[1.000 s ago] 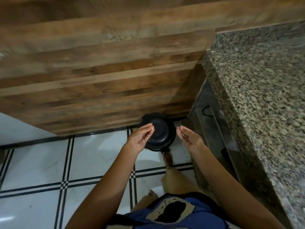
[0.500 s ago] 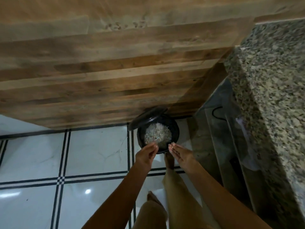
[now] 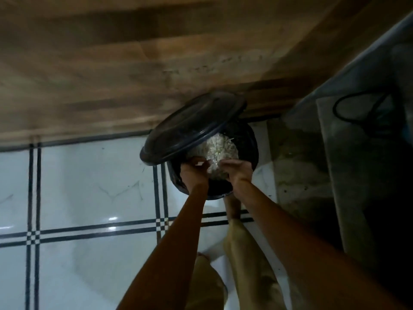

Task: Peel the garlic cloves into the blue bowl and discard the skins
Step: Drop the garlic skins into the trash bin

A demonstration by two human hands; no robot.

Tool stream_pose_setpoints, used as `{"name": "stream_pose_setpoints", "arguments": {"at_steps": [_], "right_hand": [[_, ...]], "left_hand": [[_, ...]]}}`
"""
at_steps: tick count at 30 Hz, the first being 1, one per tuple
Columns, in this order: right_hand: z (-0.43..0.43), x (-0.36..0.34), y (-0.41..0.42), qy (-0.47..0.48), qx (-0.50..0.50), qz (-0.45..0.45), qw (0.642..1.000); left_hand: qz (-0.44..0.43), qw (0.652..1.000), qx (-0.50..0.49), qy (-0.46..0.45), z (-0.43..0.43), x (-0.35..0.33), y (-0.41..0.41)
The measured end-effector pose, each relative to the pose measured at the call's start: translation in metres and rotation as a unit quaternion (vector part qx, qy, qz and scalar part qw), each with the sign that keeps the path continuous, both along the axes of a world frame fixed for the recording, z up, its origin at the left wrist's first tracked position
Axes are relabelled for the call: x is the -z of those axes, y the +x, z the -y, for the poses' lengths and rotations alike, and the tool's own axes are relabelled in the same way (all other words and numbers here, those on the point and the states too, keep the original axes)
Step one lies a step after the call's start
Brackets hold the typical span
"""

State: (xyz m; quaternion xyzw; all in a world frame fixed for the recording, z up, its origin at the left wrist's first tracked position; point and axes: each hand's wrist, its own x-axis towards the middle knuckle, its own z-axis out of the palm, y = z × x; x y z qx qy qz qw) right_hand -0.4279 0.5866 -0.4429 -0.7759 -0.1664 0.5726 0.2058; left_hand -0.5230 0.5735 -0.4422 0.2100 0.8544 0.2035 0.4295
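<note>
Directly below, pale garlic skins (image 3: 221, 148) are being held in a black bin (image 3: 252, 151), its lid (image 3: 192, 128) tilted up over the far-left rim. The left hand (image 3: 194, 172) and right hand (image 3: 238, 170) are being kept together over the near rim. Through the blur it cannot be told whether either is gripping anything. The bin is being hemmed in by a wooden panel (image 3: 134, 63) behind and a grey ledge (image 3: 301, 166) to the right, while tiled floor (image 3: 89, 186) is lying open to the left.

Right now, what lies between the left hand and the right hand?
In the head view, the left hand and right hand frame only pale skins heaped in the black bin.
</note>
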Motion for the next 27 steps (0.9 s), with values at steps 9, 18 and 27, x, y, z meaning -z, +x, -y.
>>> {"name": "stream_pose_setpoints", "arguments": {"at_steps": [9, 18, 27], "right_hand": [[-0.001, 0.011, 0.01, 0.046, -0.144, 0.098, 0.984], [0.018, -0.057, 0.021, 0.098, -0.021, -0.056, 0.993], [0.099, -0.277, 0.052, 0.232, 0.044, 0.02, 0.972]], "left_hand": [[0.099, 0.966, 0.239, 0.007, 0.009, 0.012, -0.001], [0.046, 0.98, 0.182, 0.07, 0.037, -0.046, 0.003], [0.085, 0.925, 0.312, 0.199, 0.09, -0.261, 0.017]]}}
